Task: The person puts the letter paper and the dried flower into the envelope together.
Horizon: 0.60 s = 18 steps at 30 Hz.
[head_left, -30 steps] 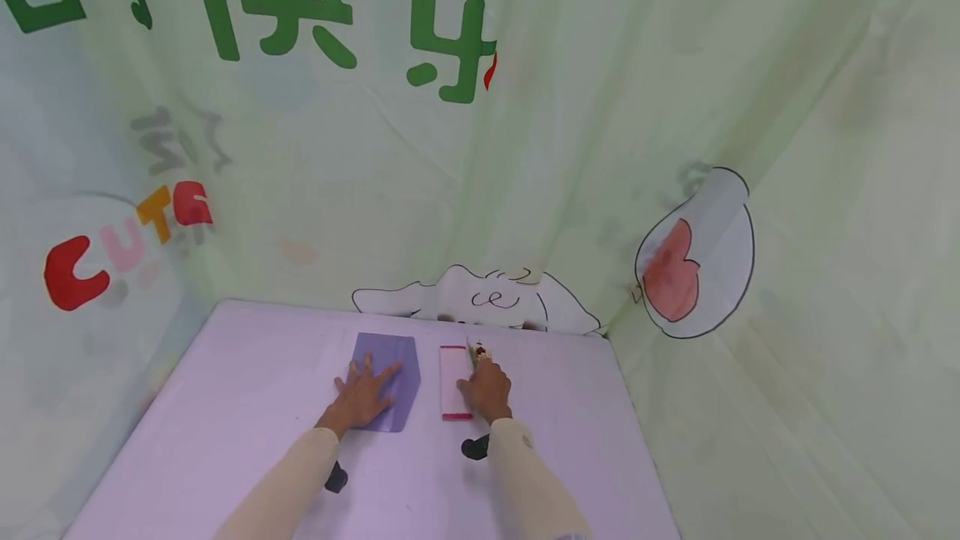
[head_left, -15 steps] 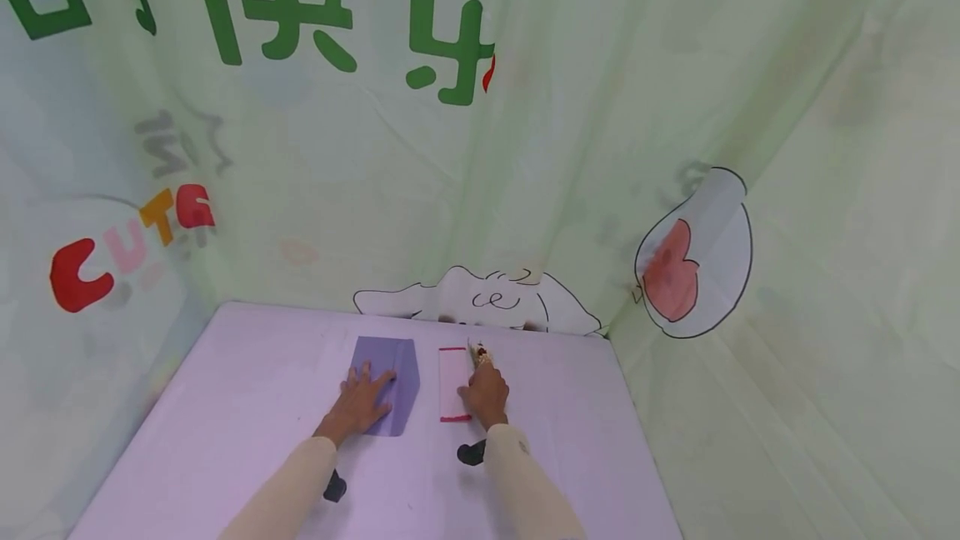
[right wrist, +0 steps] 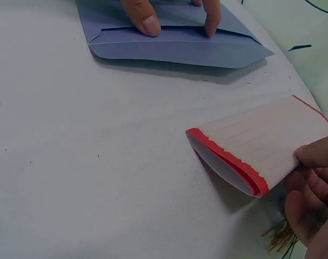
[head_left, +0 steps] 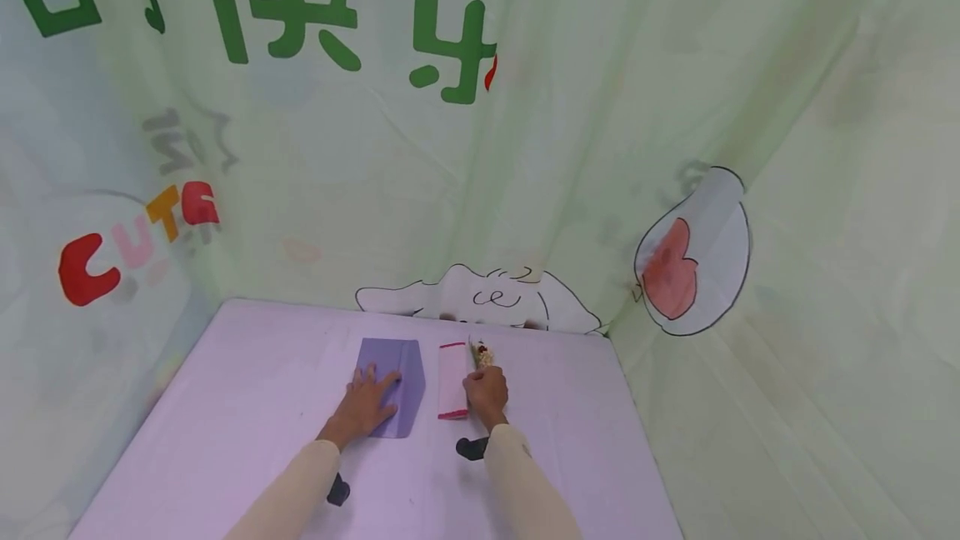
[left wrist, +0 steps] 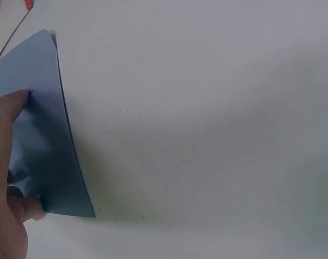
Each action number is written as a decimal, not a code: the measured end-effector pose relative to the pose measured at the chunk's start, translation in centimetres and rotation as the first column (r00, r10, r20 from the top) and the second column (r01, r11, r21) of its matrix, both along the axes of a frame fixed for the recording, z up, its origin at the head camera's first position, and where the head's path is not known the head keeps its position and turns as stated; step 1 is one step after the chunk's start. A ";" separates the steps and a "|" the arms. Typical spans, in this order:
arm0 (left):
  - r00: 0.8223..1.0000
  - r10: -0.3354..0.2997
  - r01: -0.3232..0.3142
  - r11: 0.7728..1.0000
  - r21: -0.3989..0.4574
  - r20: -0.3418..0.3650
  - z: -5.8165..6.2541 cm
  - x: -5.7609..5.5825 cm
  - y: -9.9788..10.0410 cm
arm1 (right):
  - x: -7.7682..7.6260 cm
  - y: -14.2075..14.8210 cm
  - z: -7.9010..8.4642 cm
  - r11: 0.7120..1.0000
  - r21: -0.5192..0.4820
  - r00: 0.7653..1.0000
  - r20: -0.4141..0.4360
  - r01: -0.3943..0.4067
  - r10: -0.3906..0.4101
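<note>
At the far left on my feed, the person's left hand [head_left: 363,407] lies with fingers spread on the blue-purple envelope [head_left: 385,351], pressing nothing more than thin paper against the pale table [head_left: 570,415]. The envelope sits under and just beyond these fingers, its flap [right wrist: 169,53] turned out on the side toward the right hand. I judge it light and fairly crisp, apt to slide if merely nudged, so spread fingertips on the body suit it better than a grab at the flap, which could crease.

To the right of those fingers, clearly apart from the envelope, is the folded paper [head_left: 452,383], cream with a red band at each end. Its layers bow apart at the near end, so I expect it to be light and springy, easily dented if squeezed in the middle. The side edge looks the best place to take hold, where the layers can be kept together.

That is where the right hand [head_left: 487,394] has it: thumb on top, curled fingers beneath, pinching the edge. Just beyond the right fingers are small dried flowers [head_left: 484,353], with stems showing below the hand; I'd call them brittle, safest by the stems. Whether the fingers touch them I can't tell.
</note>
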<state>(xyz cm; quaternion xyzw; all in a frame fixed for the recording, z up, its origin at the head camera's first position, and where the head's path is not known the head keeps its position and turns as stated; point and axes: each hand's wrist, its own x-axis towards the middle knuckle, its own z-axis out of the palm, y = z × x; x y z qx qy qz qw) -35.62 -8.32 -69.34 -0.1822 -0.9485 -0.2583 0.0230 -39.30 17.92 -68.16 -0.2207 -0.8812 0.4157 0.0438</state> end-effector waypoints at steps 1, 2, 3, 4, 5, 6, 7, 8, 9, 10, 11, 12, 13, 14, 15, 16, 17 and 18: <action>1.000 0.001 -0.001 1.000 -0.005 0.007 0.1 0.1 0.0 | 0.0 0.0 -0.1 1.000 -0.021 1.000 0.010 0.009 -0.009; 1.000 0.003 -0.003 1.000 -0.005 0.016 0.2 0.2 0.0 | -0.1 0.0 -0.1 0.999 -0.041 1.000 0.013 0.015 -0.014; 1.000 0.005 -0.005 1.000 -0.013 0.027 0.3 0.2 -0.1 | -0.1 -0.1 -0.2 0.997 -0.067 1.000 0.020 0.024 -0.022; 0.999 0.007 -0.006 1.000 -0.020 0.033 0.4 0.3 -0.1 | -0.1 -0.1 -0.2 0.995 -0.094 0.999 0.024 0.036 -0.034; 0.999 0.010 -0.009 1.000 -0.026 0.038 0.5 0.3 -0.1 | -0.1 -0.1 -0.3 0.991 -0.125 0.999 0.026 0.047 -0.044; 0.999 0.012 -0.010 1.000 -0.028 0.043 0.6 0.3 -0.2 | -0.1 -0.1 -0.3 0.986 -0.158 0.998 0.023 0.057 -0.054; 0.999 0.014 -0.013 0.999 -0.030 0.042 0.7 0.3 -0.2 | -0.1 -0.1 -0.2 0.979 -0.192 0.998 0.019 0.063 -0.061; 0.999 0.016 -0.015 0.999 -0.034 0.043 0.8 0.2 -0.2 | -0.1 -0.2 -0.2 0.972 -0.227 0.998 0.015 0.067 -0.066; 0.999 0.017 -0.015 0.999 -0.033 0.043 0.8 0.2 -0.3 | -0.1 -0.3 -0.1 0.963 -0.261 0.997 0.013 0.071 -0.070; 0.999 0.016 -0.015 0.999 -0.032 0.041 0.8 0.2 -0.3 | -0.1 -0.3 0.0 0.954 -0.291 0.998 0.001 0.068 -0.070; 0.999 0.015 -0.013 0.999 -0.030 0.040 0.8 0.1 -0.3 | 0.0 -0.5 0.1 0.945 -0.320 0.998 -0.005 0.061 -0.066; 0.999 0.012 -0.011 1.000 -0.029 0.042 0.8 0.0 -0.3 | 0.0 -0.6 0.1 0.937 -0.346 0.998 -0.016 0.051 -0.060; 0.999 0.009 -0.008 1.000 -0.027 0.043 0.8 0.0 -0.3 | 0.1 -0.9 0.3 0.929 -0.369 0.998 -0.027 0.036 -0.049; 0.999 0.006 -0.005 1.000 -0.025 0.044 0.8 0.0 -0.2 | 0.3 -1.2 0.4 0.923 -0.384 0.999 -0.039 0.020 -0.037; 0.999 0.004 -0.003 1.000 -0.019 0.044 0.8 0.0 -0.2 | 0.5 -1.6 0.5 0.918 -0.397 0.999 -0.043 0.007 -0.026; 0.999 0.003 -0.002 1.000 -0.018 0.046 0.6 0.0 -0.2 | 0.6 -1.9 0.5 0.912 -0.411 0.999 -0.050 -0.010 -0.012; 0.999 0.005 -0.004 1.000 -0.016 0.052 0.6 0.0 -0.1 | 0.8 -2.4 0.5 0.909 -0.417 0.999 -0.049 -0.023 0.004; 0.998 0.008 -0.007 1.000 -0.011 0.056 0.5 0.0 0.0 | 1.0 -2.8 0.5 0.908 -0.416 0.998 -0.063 -0.044 0.019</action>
